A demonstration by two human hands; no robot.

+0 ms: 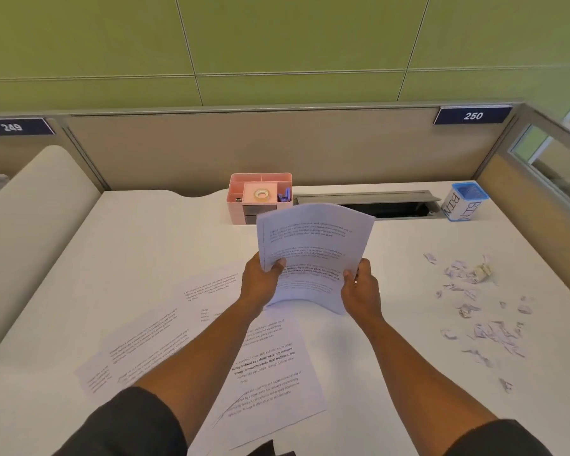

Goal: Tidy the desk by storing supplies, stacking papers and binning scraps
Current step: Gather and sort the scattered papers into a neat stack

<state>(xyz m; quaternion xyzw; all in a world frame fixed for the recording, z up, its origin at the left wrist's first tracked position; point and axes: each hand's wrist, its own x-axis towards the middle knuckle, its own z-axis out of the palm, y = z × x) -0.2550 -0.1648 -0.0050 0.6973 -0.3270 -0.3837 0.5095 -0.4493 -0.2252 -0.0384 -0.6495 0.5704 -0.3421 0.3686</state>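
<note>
Both hands, left (260, 279) & right (359, 287), grip printed sheets (313, 255); pink organizer (260, 199) w/ tape roll (261, 194) behind.

You have two hands up: your left hand (260, 281) and right hand (359, 291). They share one sheaf of printed sheets (313, 251). About four loose printed sheets (264, 366) lie on the worktop (112, 258). There is one pink organizer (260, 197) with one tape roll (261, 194), one bin (464, 200), two number plates (473, 115), and many paper scraps (484, 330), too many to count.
</note>
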